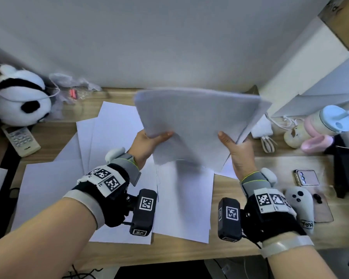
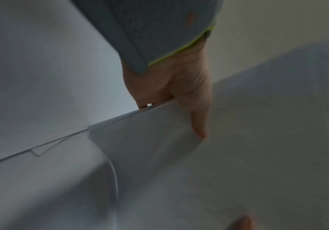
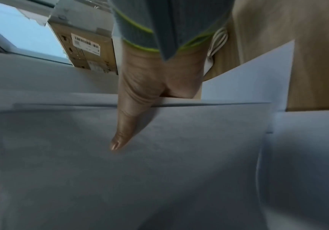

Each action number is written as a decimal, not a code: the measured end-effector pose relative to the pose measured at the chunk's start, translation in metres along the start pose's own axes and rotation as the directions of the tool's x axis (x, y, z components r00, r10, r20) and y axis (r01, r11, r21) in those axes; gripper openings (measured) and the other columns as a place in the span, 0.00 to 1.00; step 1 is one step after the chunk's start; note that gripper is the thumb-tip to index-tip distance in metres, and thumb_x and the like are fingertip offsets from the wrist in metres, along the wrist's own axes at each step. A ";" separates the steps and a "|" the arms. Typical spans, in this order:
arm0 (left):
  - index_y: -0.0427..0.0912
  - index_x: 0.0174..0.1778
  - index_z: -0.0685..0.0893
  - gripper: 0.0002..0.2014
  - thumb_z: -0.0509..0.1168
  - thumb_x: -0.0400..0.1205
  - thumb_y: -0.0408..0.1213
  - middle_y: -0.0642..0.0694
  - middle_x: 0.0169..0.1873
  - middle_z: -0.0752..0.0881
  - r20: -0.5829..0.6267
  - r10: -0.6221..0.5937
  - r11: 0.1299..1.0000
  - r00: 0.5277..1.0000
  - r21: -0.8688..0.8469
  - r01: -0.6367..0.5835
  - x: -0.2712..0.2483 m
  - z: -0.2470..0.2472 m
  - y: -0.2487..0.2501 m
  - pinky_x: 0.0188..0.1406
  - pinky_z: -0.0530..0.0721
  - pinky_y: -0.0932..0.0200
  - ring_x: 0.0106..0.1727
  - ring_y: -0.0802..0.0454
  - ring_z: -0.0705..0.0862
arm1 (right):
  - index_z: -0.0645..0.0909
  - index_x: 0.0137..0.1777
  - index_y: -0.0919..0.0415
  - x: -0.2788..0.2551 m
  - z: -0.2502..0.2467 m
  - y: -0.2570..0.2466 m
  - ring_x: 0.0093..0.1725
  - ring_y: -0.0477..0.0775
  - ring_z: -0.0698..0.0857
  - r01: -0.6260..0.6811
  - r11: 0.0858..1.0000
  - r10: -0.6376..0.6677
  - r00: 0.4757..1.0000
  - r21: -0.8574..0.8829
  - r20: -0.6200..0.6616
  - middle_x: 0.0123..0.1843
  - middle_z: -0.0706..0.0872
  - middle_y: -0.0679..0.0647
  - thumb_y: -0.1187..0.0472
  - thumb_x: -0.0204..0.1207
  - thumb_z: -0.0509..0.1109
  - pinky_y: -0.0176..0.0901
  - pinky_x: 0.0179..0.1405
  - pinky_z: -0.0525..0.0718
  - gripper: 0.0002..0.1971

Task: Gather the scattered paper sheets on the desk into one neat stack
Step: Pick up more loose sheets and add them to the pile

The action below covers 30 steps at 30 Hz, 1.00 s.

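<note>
I hold a bundle of white paper sheets (image 1: 195, 121) tilted up above the wooden desk (image 1: 270, 164), blurred with motion. My left hand (image 1: 149, 141) pinches its left edge, thumb on top (image 2: 197, 112), fingers hidden under the paper (image 2: 179, 155). My right hand (image 1: 236, 148) pinches the right edge the same way, thumb (image 3: 128, 124) lying across the top sheet (image 3: 159, 171). Several more white sheets (image 1: 113, 137) lie fanned and overlapping on the desk below and to the left, one (image 1: 185, 202) directly under the bundle.
A plush panda (image 1: 20, 97) and a remote control (image 1: 21, 140) sit at the left. At the right are a pink-and-blue cup (image 1: 328, 125), a white charger cable (image 1: 268, 143), a flip phone (image 1: 307, 177) and a game controller (image 1: 300, 206). A cardboard box (image 3: 84, 46) stands upper right.
</note>
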State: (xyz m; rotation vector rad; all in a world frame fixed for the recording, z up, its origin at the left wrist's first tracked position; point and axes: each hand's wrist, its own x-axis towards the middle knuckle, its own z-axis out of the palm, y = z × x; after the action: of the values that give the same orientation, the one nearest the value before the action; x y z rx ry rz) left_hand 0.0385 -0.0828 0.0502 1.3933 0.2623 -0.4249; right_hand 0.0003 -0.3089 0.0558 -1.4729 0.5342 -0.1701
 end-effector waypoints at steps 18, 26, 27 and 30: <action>0.43 0.56 0.82 0.08 0.61 0.83 0.31 0.44 0.41 0.85 -0.115 -0.197 0.979 0.974 0.020 0.201 0.008 -0.008 -0.022 0.39 0.77 0.63 0.36 0.50 0.82 | 0.81 0.60 0.59 0.014 -0.019 0.052 0.54 0.55 0.82 -0.180 0.904 0.166 0.984 -0.388 -0.070 0.55 0.85 0.56 0.65 0.79 0.62 0.45 0.58 0.79 0.12; 0.33 0.68 0.79 0.19 0.58 0.81 0.26 0.53 0.31 0.74 -0.531 -0.253 0.869 0.809 0.243 0.431 0.012 -0.102 -0.061 0.45 0.82 0.60 0.43 0.49 0.82 | 0.79 0.64 0.71 0.015 -0.045 0.096 0.60 0.67 0.82 -0.393 0.625 0.338 0.915 -0.675 -0.220 0.64 0.83 0.68 0.65 0.80 0.60 0.47 0.53 0.75 0.16; 0.36 0.71 0.77 0.20 0.59 0.81 0.29 0.53 0.36 0.76 -0.566 -0.261 0.833 0.782 0.276 0.479 0.010 -0.111 -0.062 0.57 0.81 0.54 0.53 0.45 0.82 | 0.79 0.63 0.72 0.016 -0.046 0.099 0.59 0.67 0.82 -0.406 0.605 0.339 0.910 -0.685 -0.240 0.64 0.83 0.68 0.66 0.80 0.59 0.46 0.52 0.74 0.16; 0.42 0.74 0.72 0.25 0.61 0.80 0.32 0.35 0.71 0.71 -0.716 -0.244 0.732 0.655 0.307 0.608 0.006 -0.129 -0.064 0.73 0.74 0.49 0.72 0.36 0.73 | 0.79 0.58 0.71 0.018 -0.045 0.105 0.48 0.60 0.76 -0.428 0.562 0.316 0.902 -0.708 -0.294 0.62 0.83 0.70 0.69 0.79 0.58 0.43 0.48 0.70 0.12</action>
State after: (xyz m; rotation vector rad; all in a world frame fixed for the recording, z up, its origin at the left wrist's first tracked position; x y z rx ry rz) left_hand 0.0249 0.0356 -0.0303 2.0094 1.1605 -0.4310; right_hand -0.0262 -0.3450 -0.0503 -2.1358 1.1182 0.3568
